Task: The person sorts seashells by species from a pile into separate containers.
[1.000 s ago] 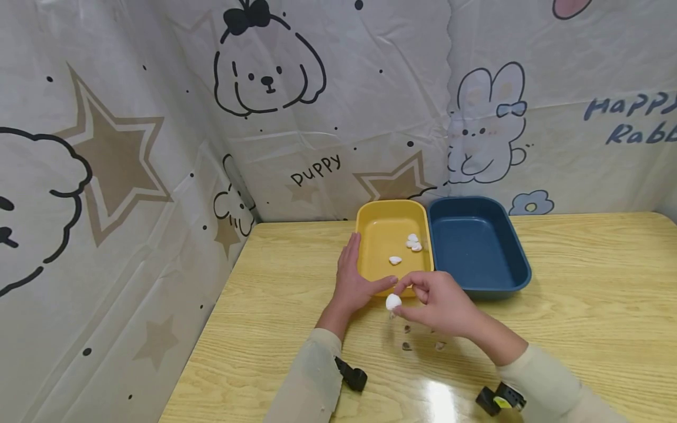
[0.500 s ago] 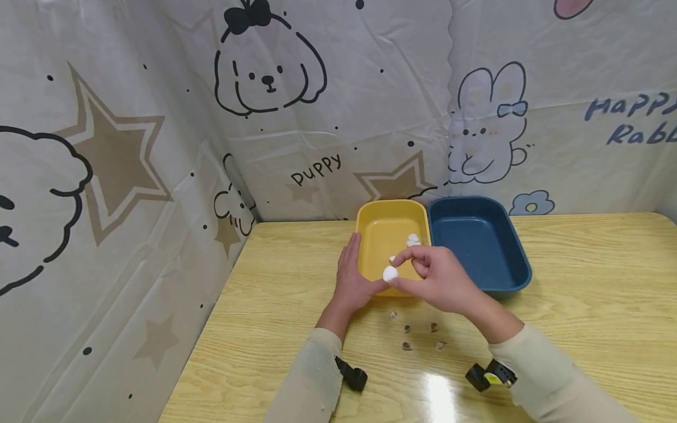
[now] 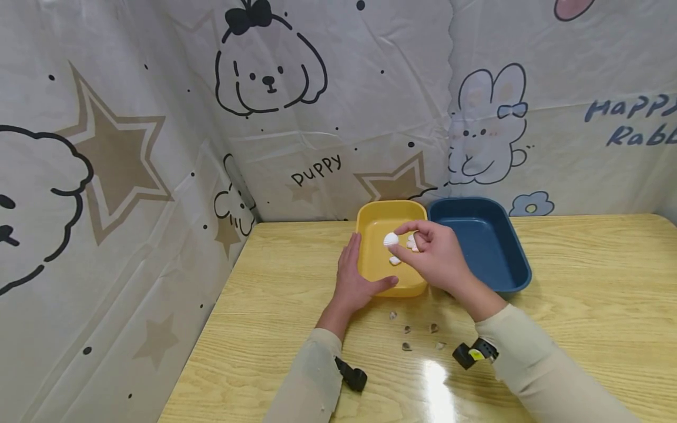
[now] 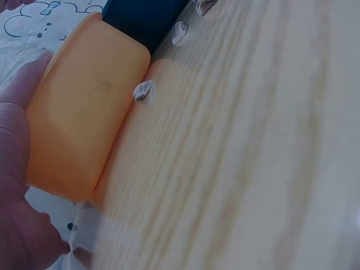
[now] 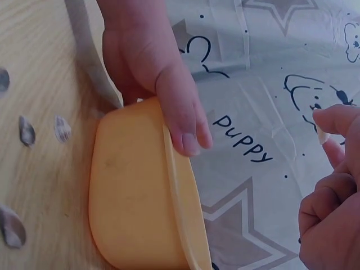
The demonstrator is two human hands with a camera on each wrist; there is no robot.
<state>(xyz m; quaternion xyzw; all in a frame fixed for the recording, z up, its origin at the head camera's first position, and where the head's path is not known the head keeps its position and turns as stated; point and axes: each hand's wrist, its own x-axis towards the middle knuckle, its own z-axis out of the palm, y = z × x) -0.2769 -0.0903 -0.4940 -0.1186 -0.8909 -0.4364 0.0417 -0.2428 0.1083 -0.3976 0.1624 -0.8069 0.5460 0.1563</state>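
Observation:
My right hand point(image 3: 436, 254) pinches a white ribbed seashell point(image 3: 391, 239) between thumb and fingertips, above the yellow bin point(image 3: 372, 220). In the right wrist view only a sliver of that seashell point(image 5: 322, 136) shows. My left hand point(image 3: 354, 282) rests at the bin's near left corner; its straight fingers lie along the left wall and the thumb point(image 5: 185, 135) reaches over the near rim. Inside the bin lie other white seashells point(image 3: 395, 261), one group point(image 3: 413, 242) partly hidden by my right hand. Several small brownish shells point(image 3: 406, 346) lie on the table before the bin.
A dark blue bin point(image 3: 471, 249) stands against the yellow bin's right side, partly covered by my right hand and wrist. Both bins sit near the back of the wood-grain table point(image 3: 592, 294), close to a printed curtain point(image 3: 338, 106).
My right hand has carried the white seashell forward and up from the bin's near edge to over its inside. My left hand has stayed in place.

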